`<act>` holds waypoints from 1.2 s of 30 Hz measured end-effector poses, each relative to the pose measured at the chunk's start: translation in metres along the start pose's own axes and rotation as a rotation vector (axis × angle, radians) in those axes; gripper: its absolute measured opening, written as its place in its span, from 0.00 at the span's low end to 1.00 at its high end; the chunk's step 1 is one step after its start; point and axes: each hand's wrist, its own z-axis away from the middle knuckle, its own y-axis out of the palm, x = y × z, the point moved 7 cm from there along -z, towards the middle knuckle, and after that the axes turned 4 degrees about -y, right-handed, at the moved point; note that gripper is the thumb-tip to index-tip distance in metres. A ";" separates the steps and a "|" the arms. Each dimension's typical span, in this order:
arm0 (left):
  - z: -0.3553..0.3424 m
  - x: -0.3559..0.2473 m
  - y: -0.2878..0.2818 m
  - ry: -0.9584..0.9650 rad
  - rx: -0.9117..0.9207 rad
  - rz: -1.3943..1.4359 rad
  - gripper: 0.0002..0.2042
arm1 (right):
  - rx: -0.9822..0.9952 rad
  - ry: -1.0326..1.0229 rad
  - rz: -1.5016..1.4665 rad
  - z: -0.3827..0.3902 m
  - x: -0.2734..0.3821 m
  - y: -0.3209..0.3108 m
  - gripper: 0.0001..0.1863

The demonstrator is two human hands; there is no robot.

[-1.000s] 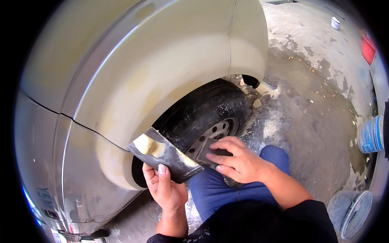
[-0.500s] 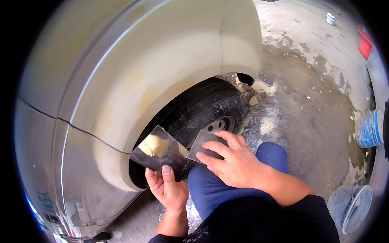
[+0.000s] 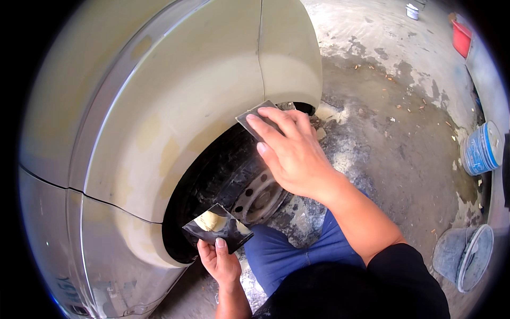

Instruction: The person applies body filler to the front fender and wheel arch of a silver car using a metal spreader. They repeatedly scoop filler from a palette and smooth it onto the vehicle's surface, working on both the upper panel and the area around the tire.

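My left hand (image 3: 222, 264) is closed on the lower edge of a dark, flat putty board (image 3: 232, 232), thumb on top. A pale yellow lump of filler putty (image 3: 210, 221) sits on the board. In my right hand (image 3: 295, 154) is a dark grey, flat rectangular spreader (image 3: 251, 116), its fingers pressed on the upper face. The spreader is at the upper edge of the wheel arch, over the cream-coloured car body panel (image 3: 212, 80); I cannot tell whether it touches. Below it, the tire (image 3: 223, 173) shows inside the arch.
A blue and white bucket (image 3: 481, 149) stands at the right, with a grey bucket (image 3: 457, 255) nearer. Farther off are a red container (image 3: 461, 38) and a small white tub (image 3: 412, 11). Powder and scraps mark the concrete floor (image 3: 393, 138). My knees are beside the wheel.
My right hand has carried the spreader away from the putty board, up and forward to the arch edge. The left hand with the board has shifted slightly down, and the view has moved.
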 end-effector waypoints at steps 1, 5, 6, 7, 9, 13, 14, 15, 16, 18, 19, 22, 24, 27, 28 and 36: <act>0.001 0.001 -0.001 -0.018 -0.007 0.006 0.17 | -0.001 0.001 0.017 -0.005 0.004 0.001 0.24; 0.005 0.003 -0.004 -0.025 0.011 -0.006 0.17 | -0.020 -0.005 0.063 -0.013 0.012 0.007 0.24; 0.006 0.003 -0.004 -0.026 0.031 0.000 0.17 | -0.024 -0.005 0.074 -0.014 0.013 0.009 0.24; 0.006 0.004 -0.003 -0.027 0.052 0.006 0.18 | -0.027 -0.016 0.108 -0.015 0.013 0.013 0.24; 0.006 0.006 -0.005 -0.034 0.051 0.000 0.18 | -0.027 -0.039 0.176 -0.012 0.011 0.021 0.25; 0.005 0.008 -0.001 -0.064 -0.018 0.000 0.16 | 0.007 -0.064 0.180 -0.006 0.009 0.023 0.25; 0.006 0.007 0.000 -0.058 -0.012 0.009 0.17 | 0.010 -0.072 0.187 -0.003 0.008 0.022 0.25; 0.006 0.006 0.001 -0.049 -0.003 0.017 0.17 | 0.010 -0.080 0.194 -0.002 0.009 0.020 0.25; 0.005 0.004 0.002 -0.041 0.005 0.025 0.17 | -0.011 -0.076 0.178 -0.004 0.010 0.017 0.25; 0.005 0.004 0.002 -0.024 0.053 0.038 0.18 | -0.052 -0.066 0.143 -0.012 0.013 0.009 0.25; 0.005 0.003 0.002 -0.017 0.077 0.044 0.18 | -0.037 -0.061 0.156 -0.014 0.012 0.011 0.25; 0.006 0.001 0.002 -0.040 0.011 0.037 0.17 | 0.003 -0.061 0.192 -0.017 0.013 0.017 0.24; 0.003 0.008 -0.004 -0.058 0.011 0.035 0.17 | 0.013 -0.072 0.212 -0.015 0.013 0.017 0.24; 0.003 0.007 -0.003 -0.053 0.034 0.030 0.17 | 0.043 -0.081 0.209 -0.005 0.010 0.018 0.24; 0.003 0.004 -0.001 -0.043 0.045 0.028 0.17 | 0.023 -0.069 0.183 -0.004 0.011 0.014 0.24; 0.000 0.002 0.004 -0.056 0.025 0.050 0.17 | 0.034 -0.049 0.198 -0.016 0.011 0.013 0.24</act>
